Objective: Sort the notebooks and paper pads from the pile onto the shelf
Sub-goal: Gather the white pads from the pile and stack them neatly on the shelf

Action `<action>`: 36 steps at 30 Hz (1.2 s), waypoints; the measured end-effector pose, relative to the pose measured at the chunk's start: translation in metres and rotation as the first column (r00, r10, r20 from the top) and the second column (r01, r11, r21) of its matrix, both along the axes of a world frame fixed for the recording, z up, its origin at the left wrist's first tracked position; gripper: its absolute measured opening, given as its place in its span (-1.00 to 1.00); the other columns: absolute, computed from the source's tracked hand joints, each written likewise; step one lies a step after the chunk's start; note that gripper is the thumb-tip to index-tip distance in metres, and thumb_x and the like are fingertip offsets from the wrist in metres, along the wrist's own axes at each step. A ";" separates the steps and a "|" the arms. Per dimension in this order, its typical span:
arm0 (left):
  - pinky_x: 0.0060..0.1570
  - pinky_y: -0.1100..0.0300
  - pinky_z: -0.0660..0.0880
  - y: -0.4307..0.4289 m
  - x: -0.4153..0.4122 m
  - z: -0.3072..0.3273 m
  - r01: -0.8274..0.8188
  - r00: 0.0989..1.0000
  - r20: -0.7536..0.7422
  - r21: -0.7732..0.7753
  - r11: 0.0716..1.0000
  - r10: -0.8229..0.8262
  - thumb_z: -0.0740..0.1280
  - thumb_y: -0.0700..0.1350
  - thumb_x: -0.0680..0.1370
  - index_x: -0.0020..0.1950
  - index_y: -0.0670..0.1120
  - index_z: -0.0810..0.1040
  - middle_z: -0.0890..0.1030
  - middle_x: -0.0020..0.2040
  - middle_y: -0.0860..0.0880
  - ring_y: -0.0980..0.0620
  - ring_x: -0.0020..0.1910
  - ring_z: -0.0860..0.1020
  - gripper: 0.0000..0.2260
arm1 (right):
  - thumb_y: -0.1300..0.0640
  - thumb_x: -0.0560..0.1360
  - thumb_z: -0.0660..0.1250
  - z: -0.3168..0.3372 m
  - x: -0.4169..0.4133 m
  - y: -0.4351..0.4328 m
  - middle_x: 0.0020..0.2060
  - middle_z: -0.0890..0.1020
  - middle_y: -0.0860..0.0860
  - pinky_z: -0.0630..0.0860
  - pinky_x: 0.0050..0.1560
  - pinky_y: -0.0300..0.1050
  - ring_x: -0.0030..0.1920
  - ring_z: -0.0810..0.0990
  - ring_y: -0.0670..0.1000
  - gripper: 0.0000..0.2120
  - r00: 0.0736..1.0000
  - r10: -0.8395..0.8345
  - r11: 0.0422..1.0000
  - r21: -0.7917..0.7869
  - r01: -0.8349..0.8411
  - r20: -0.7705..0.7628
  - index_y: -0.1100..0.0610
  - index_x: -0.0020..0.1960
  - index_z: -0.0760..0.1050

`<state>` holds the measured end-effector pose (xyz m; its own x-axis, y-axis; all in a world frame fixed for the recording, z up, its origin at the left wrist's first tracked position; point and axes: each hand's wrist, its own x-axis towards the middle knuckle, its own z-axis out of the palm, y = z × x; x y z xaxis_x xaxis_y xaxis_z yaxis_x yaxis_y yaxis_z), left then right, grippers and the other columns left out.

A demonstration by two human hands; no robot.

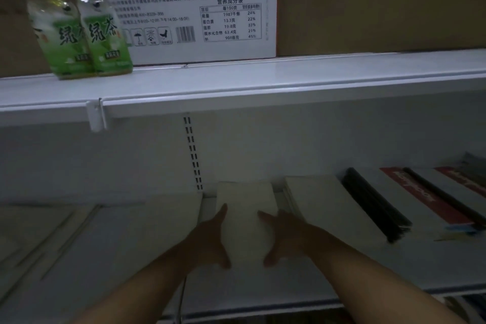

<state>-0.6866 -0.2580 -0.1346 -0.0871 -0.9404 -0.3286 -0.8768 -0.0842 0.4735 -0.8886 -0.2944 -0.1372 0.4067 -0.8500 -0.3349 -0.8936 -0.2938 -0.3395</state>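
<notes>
Upper shelf [263, 79], far left: two green tea bottles [81, 29] stand upright side by side, touching. Just right of them and farther back stands a white carton [184, 8] with a printed label and a barcode facing outward. Brown cardboard boxes [381, 2] fill the space behind and to the right of it. Lower shelf [342, 271], left section: several flat pads [79, 231] lie in dim light; their details cannot be made out. A slotted upright [193, 152] runs down the back wall between the sections. Just right of it, a pale paper pad [246, 218] lies flat on the lower shelf, its far end close to the back wall. The left hand [210, 242] rests against the left edge of the pad, fingers stretched forward along it and thumb at the near corner. The right hand [284, 237] mirrors this on the right edge, with one fingertip lying on the cover. Neither hand is clenched; both bracket the pad with extended fingers. Just beside it on the right lies a pale stack [323, 205], angled. Next come black-spined notebooks [376, 208], then red-and-white covers [426, 197] overlapping toward the far right.
</notes>
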 end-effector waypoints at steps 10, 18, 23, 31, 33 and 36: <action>0.45 0.11 0.17 0.035 0.009 0.041 0.042 0.997 0.067 0.074 0.996 -0.047 0.35 0.21 0.48 0.56 0.09 -0.12 -0.11 0.58 0.03 -0.02 0.54 0.06 -0.16 | -0.42 0.24 0.38 0.004 0.010 0.016 0.52 -0.14 0.21 0.10 0.49 0.06 0.53 -0.05 0.19 0.16 0.988 -0.048 0.998 -0.037 0.043 -0.149 -0.02 0.55 -0.22; 0.51 -0.02 -0.03 0.099 0.159 0.107 -0.047 0.879 0.448 -0.256 0.966 0.162 -0.01 0.22 0.62 0.58 -0.02 -0.08 -0.12 0.58 -0.05 -0.06 0.55 -0.14 -0.39 | -0.41 0.46 0.08 0.047 0.115 0.083 0.52 -0.26 0.16 -0.16 0.50 0.14 0.50 -0.31 0.23 -0.13 0.971 -0.023 0.913 -0.400 -0.077 -0.237 0.00 0.55 -0.19; 0.51 -0.01 -0.03 0.196 0.260 0.108 -0.096 0.853 0.456 -0.341 0.935 0.254 0.01 0.21 0.62 0.57 -0.02 -0.03 -0.10 0.58 -0.08 -0.06 0.56 -0.11 -0.41 | -0.30 0.50 0.17 0.052 0.255 0.163 0.54 -0.15 0.13 -0.05 0.51 0.11 0.53 -0.19 0.18 -0.22 0.948 0.247 0.872 -0.381 -0.309 -0.203 0.01 0.55 -0.06; 0.48 0.05 -0.01 0.334 0.392 0.082 -0.343 0.805 0.407 -0.276 0.898 0.432 0.01 0.21 0.62 0.57 -0.03 0.05 0.00 0.58 -0.08 -0.04 0.55 -0.06 -0.43 | -0.13 0.53 0.22 0.032 0.418 0.277 0.51 0.09 0.18 0.18 0.45 0.11 0.49 0.08 0.21 -0.36 0.835 0.512 0.777 -0.307 -0.550 -0.200 0.09 0.51 0.11; 0.47 0.08 0.02 0.356 0.413 0.072 -0.356 0.817 0.366 -0.289 0.889 0.446 0.03 0.18 0.63 0.56 -0.03 0.08 0.04 0.57 -0.07 -0.03 0.55 -0.02 -0.45 | -0.11 0.54 0.21 0.029 0.437 0.287 0.39 0.29 0.22 0.33 0.34 0.07 0.37 0.28 0.23 -0.44 0.818 0.528 0.769 -0.282 -0.574 -0.229 0.15 0.43 0.24; 0.48 0.08 0.01 0.373 0.441 0.057 -0.376 0.843 0.287 -0.293 0.879 0.456 0.05 0.18 0.62 0.56 0.00 0.08 0.01 0.58 -0.03 0.00 0.55 -0.06 -0.46 | -0.08 0.54 0.21 0.022 0.459 0.289 0.28 0.40 0.21 0.39 0.25 0.02 0.28 0.38 0.21 -0.51 0.807 0.531 0.759 -0.279 -0.589 -0.259 0.18 0.36 0.32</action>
